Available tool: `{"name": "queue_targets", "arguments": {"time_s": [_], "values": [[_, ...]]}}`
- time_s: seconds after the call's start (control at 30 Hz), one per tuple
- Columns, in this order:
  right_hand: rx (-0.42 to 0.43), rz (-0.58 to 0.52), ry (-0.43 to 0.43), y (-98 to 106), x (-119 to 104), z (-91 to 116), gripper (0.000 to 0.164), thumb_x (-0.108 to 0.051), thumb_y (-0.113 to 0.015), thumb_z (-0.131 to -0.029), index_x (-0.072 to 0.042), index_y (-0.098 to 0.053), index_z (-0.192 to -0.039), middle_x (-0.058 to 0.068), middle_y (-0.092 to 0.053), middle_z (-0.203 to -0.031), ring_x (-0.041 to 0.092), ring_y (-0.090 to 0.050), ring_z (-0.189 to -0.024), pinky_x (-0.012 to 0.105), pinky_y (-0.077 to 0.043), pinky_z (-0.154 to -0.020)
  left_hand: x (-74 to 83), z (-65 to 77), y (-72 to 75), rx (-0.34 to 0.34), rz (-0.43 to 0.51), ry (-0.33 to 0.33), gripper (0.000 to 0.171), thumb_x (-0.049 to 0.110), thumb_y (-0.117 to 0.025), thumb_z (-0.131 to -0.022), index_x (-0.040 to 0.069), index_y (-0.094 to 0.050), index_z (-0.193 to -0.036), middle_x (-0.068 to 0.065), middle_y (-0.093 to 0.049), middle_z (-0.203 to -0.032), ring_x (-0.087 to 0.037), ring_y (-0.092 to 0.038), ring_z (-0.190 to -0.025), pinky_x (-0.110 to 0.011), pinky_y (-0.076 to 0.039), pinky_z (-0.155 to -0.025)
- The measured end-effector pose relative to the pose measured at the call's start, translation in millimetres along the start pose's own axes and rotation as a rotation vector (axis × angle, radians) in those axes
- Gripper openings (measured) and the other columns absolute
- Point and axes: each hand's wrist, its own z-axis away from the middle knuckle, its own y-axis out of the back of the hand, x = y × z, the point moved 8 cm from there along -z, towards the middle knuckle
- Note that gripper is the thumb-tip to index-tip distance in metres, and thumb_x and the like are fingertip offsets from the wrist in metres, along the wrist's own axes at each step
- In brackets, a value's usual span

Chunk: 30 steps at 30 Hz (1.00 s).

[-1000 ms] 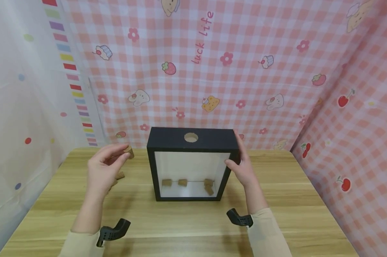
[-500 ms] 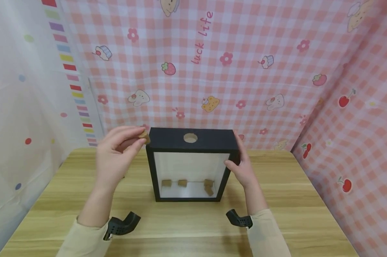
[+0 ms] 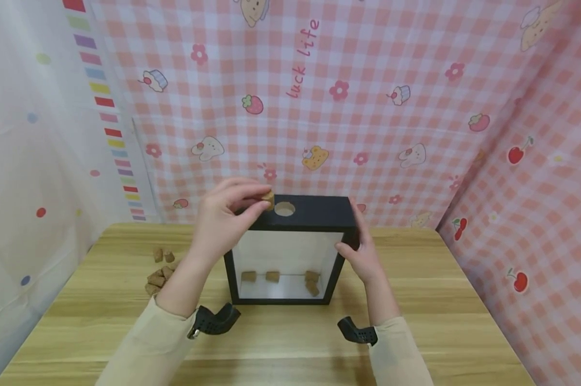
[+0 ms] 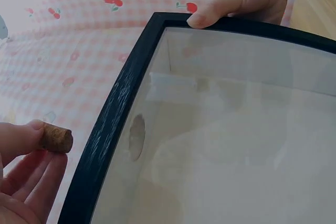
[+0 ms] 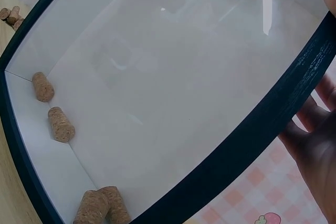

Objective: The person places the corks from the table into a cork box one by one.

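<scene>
Between thumb and fingers my left hand (image 3: 225,217) pinches a cork (image 4: 58,138), just left of the round hole (image 3: 285,208) in the top of a black box frame (image 3: 319,210). The frame stands upright on the table with a clear front and a white inside. My right hand (image 3: 363,252) grips the frame's right side, thumb on the front edge and fingers behind. Inside, several corks lie along the bottom: one cork (image 5: 43,87) in the corner, another cork (image 5: 61,125) beside it, and two corks (image 5: 92,207) leaning together at the right.
A loose pile of corks (image 3: 159,276) lies on the wooden table (image 3: 406,300), left of the frame and partly behind my left forearm. A pink checked cloth (image 3: 367,123) hangs close behind the frame, with another on the right.
My left hand has carried the cork up and rightward from beside the frame to over its top, near the hole. The table pile has come into sight. My right hand has stayed in place.
</scene>
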Motion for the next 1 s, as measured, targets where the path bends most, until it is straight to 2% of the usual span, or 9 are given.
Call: {"name": "queue_targets", "arguments": {"time_s": [0.17,0.4,0.53,0.7,0.77,0.9,1.0], "values": [[0.001,0.009,-0.012,-0.2,0.3,0.9,0.09,-0.043,-0.073,-0.089,-0.024,-0.02,-0.16,0.004,-0.011,-0.165,0.02,-0.007,-0.15,0.06,-0.004,-0.116,-0.2,-10.0,-14.1,-0.061,-0.061,-0.007,0.021,-0.001,-0.077,-0.084,0.002,-0.077,-0.106,-0.006,-0.069,-0.106,-0.016,-0.067,-0.094,-0.022,-0.056,-0.079],[0.01,0.009,-0.026,0.8,2.3,1.0,0.093,-0.041,-0.074,-0.089,-0.014,-0.018,-0.159,0.003,-0.013,-0.165,0.02,-0.009,-0.149,0.061,-0.005,-0.115,-4.7,-17.5,-30.0,-0.15,-0.121,0.041,0.02,-0.002,-0.076,-0.085,0.0,-0.076,-0.105,-0.009,-0.069,-0.104,-0.017,-0.069,-0.091,-0.021,-0.056,-0.077],[0.012,0.014,-0.025,0.7,0.4,0.5,0.093,-0.043,-0.073,-0.089,-0.017,-0.02,-0.16,-0.001,-0.015,-0.165,0.02,-0.009,-0.149,0.061,-0.005,-0.115,-5.2,-19.5,-33.5,-0.165,-0.144,0.045,0.02,-0.002,-0.076,-0.085,-0.001,-0.076,-0.104,-0.01,-0.07,-0.103,-0.018,-0.07,-0.088,-0.02,-0.056,-0.076],[0.012,0.004,-0.019,0.5,-0.4,0.7,0.088,-0.036,-0.073,-0.09,-0.023,-0.021,-0.16,-0.002,-0.016,-0.165,0.02,-0.009,-0.149,0.06,-0.006,-0.116,-3.8,-21.2,-36.2,-0.188,-0.185,0.045,0.019,0.0,-0.077,-0.085,0.0,-0.077,-0.104,-0.009,-0.07,-0.102,-0.017,-0.07,-0.087,-0.022,-0.057,-0.076],[0.014,0.003,-0.014,0.7,-0.5,0.9,0.087,-0.036,-0.073,-0.09,-0.025,-0.022,-0.159,0.0,-0.015,-0.165,0.02,-0.009,-0.149,0.059,-0.006,-0.116,-3.0,-21.5,-38.0,-0.202,-0.224,0.036,0.018,0.003,-0.078,-0.085,0.002,-0.078,-0.103,-0.008,-0.071,-0.103,-0.017,-0.069,-0.09,-0.025,-0.057,-0.078],[0.02,0.011,-0.014,1.0,-0.1,1.0,0.088,-0.043,-0.074,-0.089,-0.027,-0.023,-0.159,0.001,-0.015,-0.165,0.02,-0.01,-0.149,0.059,-0.006,-0.116,-1.5,-20.1,-39.6,-0.218,-0.305,-0.009,0.029,0.012,-0.081,-0.084,0.006,-0.076,-0.113,-0.008,-0.072,-0.114,-0.022,-0.064,-0.112,-0.035,-0.052,-0.095],[0.02,0.01,-0.013,0.3,0.6,1.0,0.087,-0.041,-0.074,-0.089,-0.026,-0.023,-0.159,-0.002,-0.016,-0.164,0.02,-0.01,-0.149,0.059,-0.006,-0.116,-0.3,-17.6,-34.3,-0.183,-0.318,-0.05,0.038,0.015,-0.082,-0.084,0.007,-0.073,-0.12,-0.007,-0.069,-0.122,-0.024,-0.058,-0.123,-0.038,-0.046,-0.103]]}}
